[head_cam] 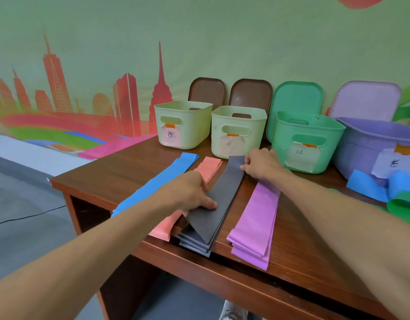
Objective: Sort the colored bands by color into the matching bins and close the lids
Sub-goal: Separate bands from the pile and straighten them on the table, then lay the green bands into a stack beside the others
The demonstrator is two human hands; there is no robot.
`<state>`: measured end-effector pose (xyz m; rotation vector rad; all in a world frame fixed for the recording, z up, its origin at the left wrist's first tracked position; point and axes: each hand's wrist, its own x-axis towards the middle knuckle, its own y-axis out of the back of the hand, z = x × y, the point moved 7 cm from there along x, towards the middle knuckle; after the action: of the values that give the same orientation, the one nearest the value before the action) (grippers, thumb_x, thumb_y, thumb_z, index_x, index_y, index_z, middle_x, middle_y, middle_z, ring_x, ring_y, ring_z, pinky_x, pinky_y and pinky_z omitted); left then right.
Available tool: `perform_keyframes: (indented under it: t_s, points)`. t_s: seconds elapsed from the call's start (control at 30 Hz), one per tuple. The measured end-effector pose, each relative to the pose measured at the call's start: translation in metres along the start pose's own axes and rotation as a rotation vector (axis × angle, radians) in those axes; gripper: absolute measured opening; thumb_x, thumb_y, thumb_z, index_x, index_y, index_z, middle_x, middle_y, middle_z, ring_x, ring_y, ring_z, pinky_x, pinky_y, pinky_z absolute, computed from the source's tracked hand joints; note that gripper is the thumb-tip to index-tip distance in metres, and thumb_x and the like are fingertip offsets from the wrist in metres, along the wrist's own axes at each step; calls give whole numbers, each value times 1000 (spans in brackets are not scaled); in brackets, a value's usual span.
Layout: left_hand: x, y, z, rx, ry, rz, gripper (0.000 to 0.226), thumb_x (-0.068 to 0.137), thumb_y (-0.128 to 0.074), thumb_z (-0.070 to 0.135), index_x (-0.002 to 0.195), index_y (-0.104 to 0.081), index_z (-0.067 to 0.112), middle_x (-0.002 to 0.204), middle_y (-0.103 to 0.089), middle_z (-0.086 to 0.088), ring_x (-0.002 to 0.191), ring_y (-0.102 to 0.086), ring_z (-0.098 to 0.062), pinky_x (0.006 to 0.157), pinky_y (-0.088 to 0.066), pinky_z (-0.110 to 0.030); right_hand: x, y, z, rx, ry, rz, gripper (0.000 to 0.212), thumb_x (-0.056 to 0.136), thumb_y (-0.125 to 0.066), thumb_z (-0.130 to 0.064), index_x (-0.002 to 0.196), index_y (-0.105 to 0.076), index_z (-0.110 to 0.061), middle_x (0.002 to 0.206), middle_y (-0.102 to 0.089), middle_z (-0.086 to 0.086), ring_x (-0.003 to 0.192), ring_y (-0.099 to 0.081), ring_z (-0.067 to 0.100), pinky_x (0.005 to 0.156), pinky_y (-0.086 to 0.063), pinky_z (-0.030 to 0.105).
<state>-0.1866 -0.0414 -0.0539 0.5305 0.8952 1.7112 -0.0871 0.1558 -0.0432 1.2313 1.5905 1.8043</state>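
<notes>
A stack of dark grey bands (213,218) lies on the brown table (121,172). My left hand (190,192) presses the stack's middle, thumb flat on top. My right hand (261,163) pinches the far end of the top grey band. Beside the stack lie a blue band (162,179), salmon-pink bands (209,166) and purple bands (259,220). Behind stand open bins: two pale green ones (183,123) (238,130), a green one (307,139) and a purple one (370,144), each with a paper label.
Lids lean on the wall behind the bins: two brown (207,90) (251,93), one green (296,98), one lilac (365,100). More blue bands (370,185) and a green band (402,204) lie at the right. The table's front edge is close.
</notes>
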Motion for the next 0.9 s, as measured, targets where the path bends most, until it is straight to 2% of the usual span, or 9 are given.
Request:
perform_keyframes:
  t_s: [0.07,0.1,0.27,0.4,0.47,0.53,0.67,0.77,0.9]
  points:
    - [0,3,4,148,-40,36,41,79,-74,32,114,-59,15,107,-58,-3,89,-54,-16,70,-43,-24,1,1,-1,-34,2,22,24,89,-60,-38,76,-64,-18,80,-65,4,83,-58,22,92,-35,38]
    - [0,3,7,202,-68,44,36,80,-73,33,110,-60,17,112,-59,-3,90,-55,-16,73,-44,-26,1,1,-1,-57,-1,38,24,89,-60,-38,77,-63,-17,79,-64,4,82,-58,22,91,-34,38]
    - [-2,2,22,473,-179,101,24,83,-67,38,100,-66,21,109,-63,-3,99,-59,-21,80,-49,-34,-1,6,-2,-177,-17,121,28,84,-62,-46,78,-60,-18,75,-62,1,74,-54,19,80,-31,35]
    - [-4,3,31,574,-275,101,18,86,-63,35,97,-68,22,107,-58,-2,104,-55,-20,82,-46,-33,-7,20,-11,-261,101,149,26,87,-60,-44,89,-64,-18,89,-68,5,86,-60,24,83,-37,37]
    - [-5,4,37,563,-349,138,18,88,-58,31,101,-68,25,108,-53,-1,107,-51,-19,85,-44,-31,-12,28,-8,-224,167,121,22,88,-59,-37,93,-65,-16,95,-67,8,91,-61,27,81,-45,38]
    - [-7,3,49,516,-424,181,20,88,-57,30,104,-67,27,105,-52,1,104,-50,-16,80,-39,-26,-21,36,0,-209,266,80,17,89,-57,-32,92,-64,-17,96,-64,7,90,-60,25,79,-51,39]
    - [-5,-17,87,461,-552,167,20,88,-57,28,104,-67,25,102,-58,2,93,-53,-13,80,-43,-27,-50,52,33,-312,437,-37,19,89,-51,-29,99,-65,-21,100,-61,1,95,-56,20,77,-48,35]
    - [3,-43,121,403,-635,122,20,88,-57,24,105,-67,22,95,-56,3,83,-49,-9,71,-38,-24,-70,70,76,-291,396,-74,20,89,-51,-29,101,-66,-21,104,-62,2,99,-57,22,80,-49,38]
    - [16,-91,168,287,-693,5,19,88,-56,18,105,-66,15,93,-62,1,82,-53,-9,69,-36,-18,-94,96,141,-155,254,-26,16,89,-56,-27,96,-68,-19,99,-66,0,94,-60,21,77,-48,35]
